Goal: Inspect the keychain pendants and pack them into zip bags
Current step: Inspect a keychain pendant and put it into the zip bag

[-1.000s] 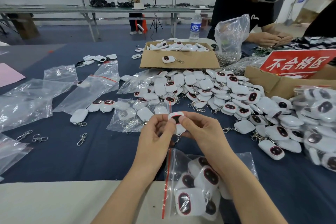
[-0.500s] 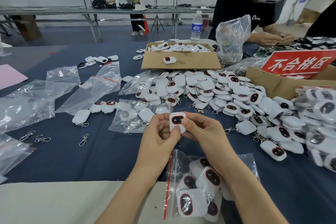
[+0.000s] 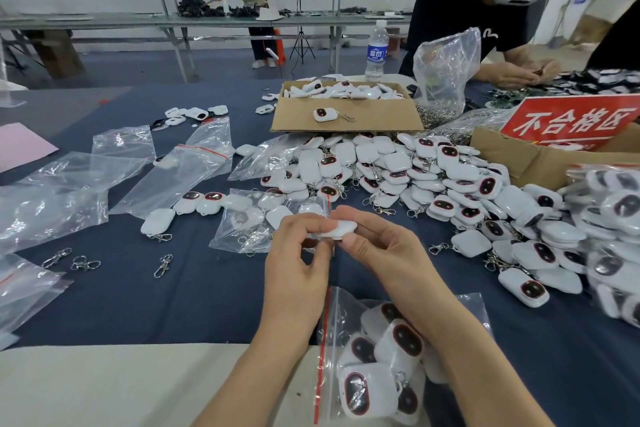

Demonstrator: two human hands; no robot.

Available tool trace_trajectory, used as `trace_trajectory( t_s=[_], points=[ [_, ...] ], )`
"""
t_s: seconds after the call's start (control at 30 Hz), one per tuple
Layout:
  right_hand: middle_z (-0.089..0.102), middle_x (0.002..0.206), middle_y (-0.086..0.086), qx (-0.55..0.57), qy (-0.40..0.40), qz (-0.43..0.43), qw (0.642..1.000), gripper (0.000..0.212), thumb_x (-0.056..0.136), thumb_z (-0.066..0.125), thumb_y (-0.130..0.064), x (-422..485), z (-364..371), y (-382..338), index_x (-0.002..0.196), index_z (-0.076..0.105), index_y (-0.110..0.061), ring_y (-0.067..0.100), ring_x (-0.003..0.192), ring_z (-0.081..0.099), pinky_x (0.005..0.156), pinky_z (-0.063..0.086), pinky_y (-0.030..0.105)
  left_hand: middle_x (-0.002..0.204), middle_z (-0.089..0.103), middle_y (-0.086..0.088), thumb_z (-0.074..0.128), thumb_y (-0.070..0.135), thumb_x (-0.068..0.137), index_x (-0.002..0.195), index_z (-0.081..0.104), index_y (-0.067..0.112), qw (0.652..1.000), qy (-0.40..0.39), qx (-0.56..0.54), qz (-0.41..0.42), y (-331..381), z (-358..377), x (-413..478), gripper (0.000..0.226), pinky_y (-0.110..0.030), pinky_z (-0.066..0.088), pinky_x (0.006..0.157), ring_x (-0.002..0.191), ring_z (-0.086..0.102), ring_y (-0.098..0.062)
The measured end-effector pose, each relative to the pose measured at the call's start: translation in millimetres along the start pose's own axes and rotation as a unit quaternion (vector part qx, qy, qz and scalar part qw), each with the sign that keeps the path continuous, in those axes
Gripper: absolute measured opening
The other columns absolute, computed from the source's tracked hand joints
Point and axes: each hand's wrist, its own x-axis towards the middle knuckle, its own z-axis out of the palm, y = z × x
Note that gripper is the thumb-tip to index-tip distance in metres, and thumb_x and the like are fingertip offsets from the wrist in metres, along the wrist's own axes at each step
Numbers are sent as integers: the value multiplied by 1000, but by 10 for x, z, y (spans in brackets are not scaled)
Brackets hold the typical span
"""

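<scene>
pendants lie behind zip bag

both hands pinch white pendant | filled zip bag below

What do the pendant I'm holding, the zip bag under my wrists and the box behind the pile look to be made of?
Pendant: probably hard white plastic, smooth with a soft sheen and rounded moulded edges.
Zip bag: thin clear plastic film, glossy and crinkled, with the contents showing through.
Box: brown cardboard, matte, with a stiff flat flap.
</scene>
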Motion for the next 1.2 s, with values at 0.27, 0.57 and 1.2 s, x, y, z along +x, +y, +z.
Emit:
trace_trajectory(
  t_s=[0.27, 0.57, 1.2],
  points=[
    [77, 111, -1, 24, 9, -39, 999, 39, 89, 68, 3, 17, -13, -19, 121, 67, -19, 8, 105, 71, 86, 52, 14, 107, 72, 17, 53, -19, 89, 90, 55, 21, 990, 18, -119, -77, 1, 6, -17, 40, -9, 49, 78, 96, 66, 3],
    [79, 100, 3, 10, 26, -44, 999, 32, 89, 70, 1, 2, 30, -42, 112, 72, -22, 14, 93, 74, 87, 54, 20, 93, 76, 2, 54, -20, 90, 90, 53, 9, 961, -14, -232, -150, 48, -23, 23, 29, -19, 56, 75, 84, 70, -8],
    [76, 96, 7, 128, 44, -1, 991, 23, 97, 61, -10, 2, 56, -46, 98, 80, -24, 15, 76, 68, 70, 57, 25, 58, 49, -3, 42, -5, 74, 88, 59, 14, 785, 0, -504, -360, 5, -109, 164, 29, -23, 43, 46, 44, 40, -13]
  ],
)
